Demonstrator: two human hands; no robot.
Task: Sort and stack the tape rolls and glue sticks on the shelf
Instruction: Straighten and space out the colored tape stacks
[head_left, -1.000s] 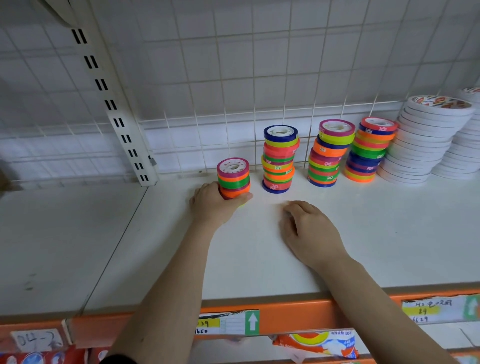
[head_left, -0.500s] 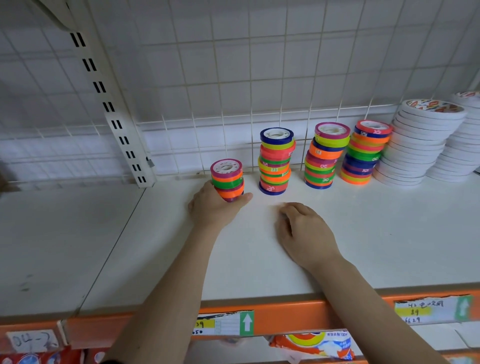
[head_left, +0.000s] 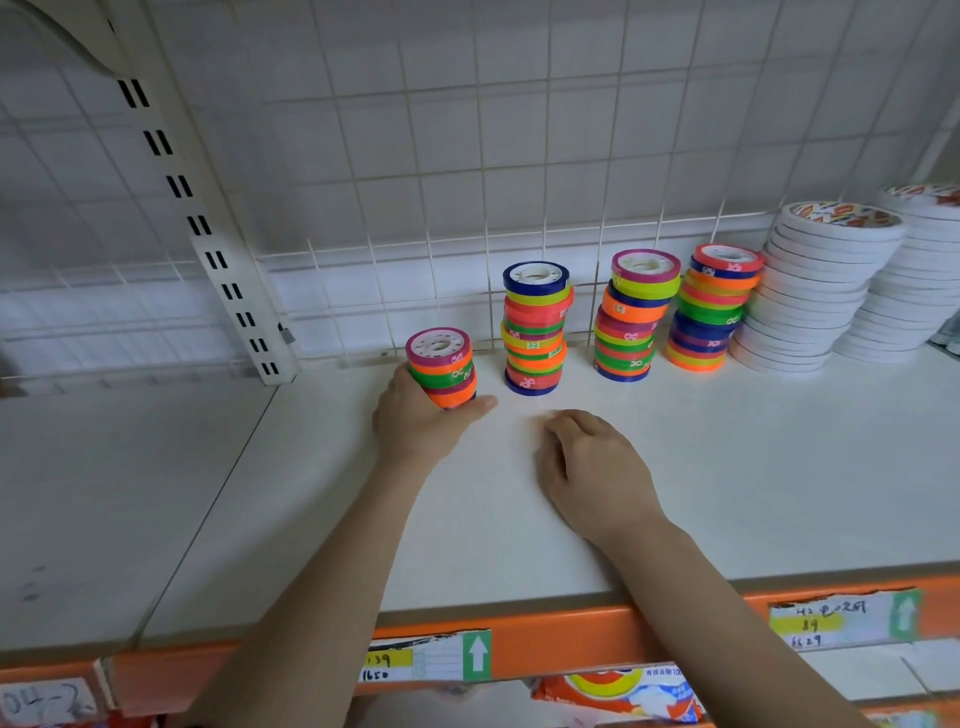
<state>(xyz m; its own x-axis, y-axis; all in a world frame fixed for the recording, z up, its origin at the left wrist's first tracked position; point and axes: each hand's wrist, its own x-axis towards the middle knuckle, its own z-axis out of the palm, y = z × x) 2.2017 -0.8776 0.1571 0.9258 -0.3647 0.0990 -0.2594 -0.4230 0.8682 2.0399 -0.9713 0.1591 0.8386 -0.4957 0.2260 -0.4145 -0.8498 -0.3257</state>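
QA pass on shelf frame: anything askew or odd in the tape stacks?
Yes. The second coloured stack is ragged, rolls offset sideways. The third and fourth lean right, the fourth against the white rolls. The short stack, gripped by the left hand, tilts slightly. Nothing spilled.

Left hand (head_left: 423, 418) curled, right hand (head_left: 592, 467) flat

We see two bare forearms, from 6 o'clock up to the hands, with no sleeve, glove, watch or ring on them. The left hand (head_left: 415, 421) and right hand (head_left: 597, 467) show short, unpainted nails where visible. Only a dark edge, maybe cloth, shows at the left elbow.
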